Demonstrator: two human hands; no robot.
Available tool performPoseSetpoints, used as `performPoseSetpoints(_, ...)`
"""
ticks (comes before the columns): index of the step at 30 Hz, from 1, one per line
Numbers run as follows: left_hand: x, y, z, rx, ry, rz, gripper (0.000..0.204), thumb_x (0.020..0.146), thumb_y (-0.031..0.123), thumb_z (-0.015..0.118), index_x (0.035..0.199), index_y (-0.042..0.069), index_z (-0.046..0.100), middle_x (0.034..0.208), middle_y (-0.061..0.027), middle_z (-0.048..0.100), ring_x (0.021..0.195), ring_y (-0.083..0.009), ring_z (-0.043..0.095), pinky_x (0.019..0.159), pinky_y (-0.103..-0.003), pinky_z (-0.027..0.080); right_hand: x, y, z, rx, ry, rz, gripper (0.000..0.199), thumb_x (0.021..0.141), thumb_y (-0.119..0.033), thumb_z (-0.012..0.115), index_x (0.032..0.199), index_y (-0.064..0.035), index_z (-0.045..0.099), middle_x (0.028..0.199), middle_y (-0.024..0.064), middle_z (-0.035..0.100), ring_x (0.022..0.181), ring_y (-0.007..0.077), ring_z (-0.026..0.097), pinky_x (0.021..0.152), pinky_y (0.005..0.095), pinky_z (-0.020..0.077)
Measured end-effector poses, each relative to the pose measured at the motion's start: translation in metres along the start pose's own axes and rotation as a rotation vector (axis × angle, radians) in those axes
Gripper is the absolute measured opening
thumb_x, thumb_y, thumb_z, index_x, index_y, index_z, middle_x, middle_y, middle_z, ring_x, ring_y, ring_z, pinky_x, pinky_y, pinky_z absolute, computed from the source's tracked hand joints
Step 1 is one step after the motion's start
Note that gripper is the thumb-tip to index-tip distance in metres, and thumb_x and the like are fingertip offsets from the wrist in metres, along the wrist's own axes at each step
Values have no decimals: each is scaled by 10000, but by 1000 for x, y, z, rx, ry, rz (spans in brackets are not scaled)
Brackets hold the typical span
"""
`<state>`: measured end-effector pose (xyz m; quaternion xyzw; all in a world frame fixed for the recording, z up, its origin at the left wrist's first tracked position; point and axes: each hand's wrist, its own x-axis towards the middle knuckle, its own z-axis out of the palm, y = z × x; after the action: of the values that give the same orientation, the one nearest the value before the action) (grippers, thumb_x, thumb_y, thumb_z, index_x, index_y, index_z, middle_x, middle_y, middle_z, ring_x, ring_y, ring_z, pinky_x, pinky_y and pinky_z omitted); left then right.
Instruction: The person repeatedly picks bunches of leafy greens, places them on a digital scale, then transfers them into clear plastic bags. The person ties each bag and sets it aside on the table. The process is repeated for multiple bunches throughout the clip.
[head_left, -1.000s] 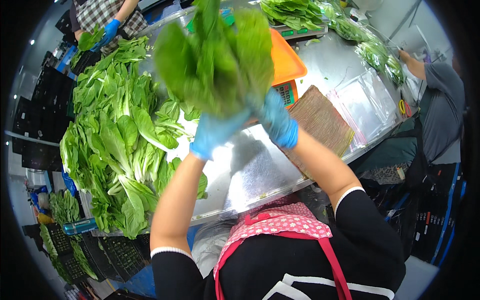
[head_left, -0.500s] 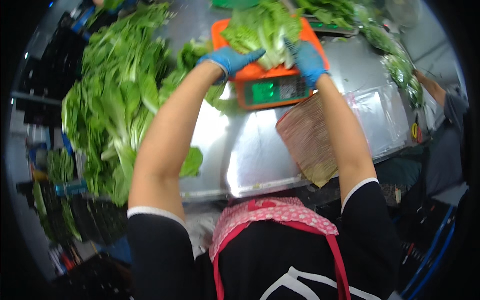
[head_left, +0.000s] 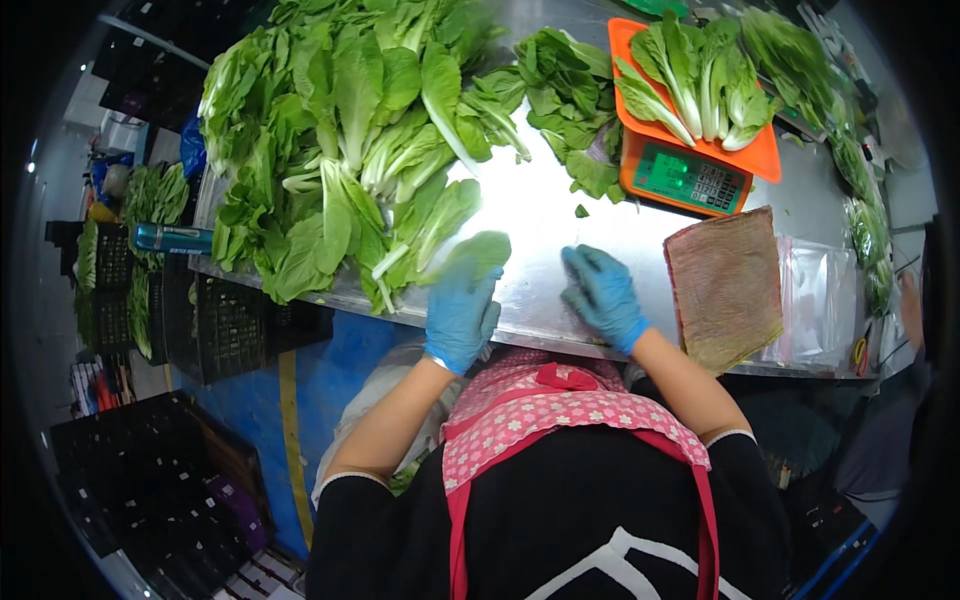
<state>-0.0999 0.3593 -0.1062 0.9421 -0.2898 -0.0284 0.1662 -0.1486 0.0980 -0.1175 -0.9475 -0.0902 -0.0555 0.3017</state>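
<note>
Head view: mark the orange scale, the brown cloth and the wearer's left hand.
Orange scale point(head_left: 688, 178): head view, on its front panel, below the tray.
Brown cloth point(head_left: 725, 285): head view, middle of its upper face.
Left hand point(head_left: 460, 322): head view, on the gloved back of the hand.

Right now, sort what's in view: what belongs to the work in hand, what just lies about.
In the work:
left gloved hand, by a loose leaf
right gloved hand
heap of greens
orange scale bearing a bunch of greens

Seemingly just lying about:
brown cloth
clear plastic bags
teal cylinder
</note>
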Motion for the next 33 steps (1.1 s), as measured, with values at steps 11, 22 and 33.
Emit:
performPoseSetpoints(11, 46, -7, -21, -82, 245, 132, 452, 810, 218, 603, 1228, 57, 538, 1263, -304, 453, 1144, -443, 442, 945, -498, 371, 19, -20, 47, -146, 172, -112, 470, 754, -240, 659, 1176, -89, 521, 1175, 112, 524, 1073, 282, 509, 891, 407, 417)
performPoseSetpoints(22, 137, 34, 54, -89, -24, 311, 619, 820, 283, 565, 1394, 156, 372, 1462, -258, 233, 1342, -473, 199, 1095, -568, 142, 19, -6, 52, -23, 277, -165, 214, 713, -138, 609, 904, -59, 558, 862, 133, 554, 751, 305, 578, 628, 413, 478)
performPoseSetpoints(33, 161, 21, 27, 114, -259, 499, 605, 882, 346, 499, 1441, 243, 293, 1497, -177, 244, 1369, -433, 190, 1109, -559, 95, 21, -19, 36, -44, 350, -164, 363, 691, -69, 598, 1053, -82, 571, 980, 121, 574, 893, 303, 580, 722, 406, 495)
